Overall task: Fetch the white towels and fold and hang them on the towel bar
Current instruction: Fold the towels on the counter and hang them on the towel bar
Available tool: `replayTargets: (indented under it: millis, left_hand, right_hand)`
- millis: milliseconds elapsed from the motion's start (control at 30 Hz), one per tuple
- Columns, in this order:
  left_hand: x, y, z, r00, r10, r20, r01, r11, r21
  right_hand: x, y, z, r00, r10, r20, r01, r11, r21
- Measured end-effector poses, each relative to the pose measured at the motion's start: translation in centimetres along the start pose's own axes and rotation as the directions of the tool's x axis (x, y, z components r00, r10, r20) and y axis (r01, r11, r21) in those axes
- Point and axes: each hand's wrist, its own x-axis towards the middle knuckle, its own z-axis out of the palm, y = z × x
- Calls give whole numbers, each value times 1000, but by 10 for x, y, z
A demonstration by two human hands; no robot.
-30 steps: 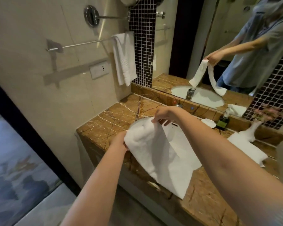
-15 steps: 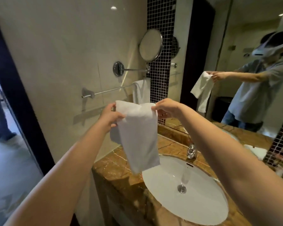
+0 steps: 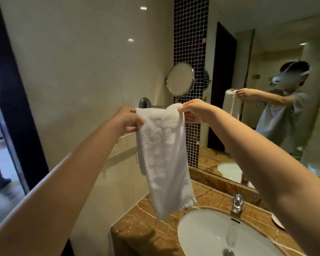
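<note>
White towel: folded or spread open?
Folded: the white towel hangs as a narrow band, a second layer behind its left edge; left hand and right hand pinch its top corners.

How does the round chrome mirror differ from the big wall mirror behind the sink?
The round mirror is small and chrome-rimmed; the big wall mirror is far larger, with straight edges and no visible frame. The round mirror is turned at an angle to the wall, while the big wall mirror lies flat. The round mirror shows only a pale blank surface; the big wall mirror reflects the sink and the white towel. Both are mounted near the sink.
</note>
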Motion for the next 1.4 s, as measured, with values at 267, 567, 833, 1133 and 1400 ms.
replayTargets:
  millis: [267,567,833,1133,1400]
  left_hand:
    - [36,17,-19,997,-52,-50,48,995,-82]
    - [58,31,-8,991,-59,-121,34,979,-202]
    - [70,53,-3,984,23,-174,-53,985,-167]
    - [99,67,-14,946,66,-317,-109,986,-123]
    - [126,101,-43,917,121,-379,-166,982,-89]
  right_hand:
    - [33,-19,1,996,75,53,-73,996,-48]
    - [60,-23,-12,968,166,186,-141,980,-140]
    - [87,-38,-22,939,137,314,-94,985,-148]
    - [140,-56,-22,968,149,201,-121,982,-146]
    - [164,-97,-8,980,-90,180,87,996,29]
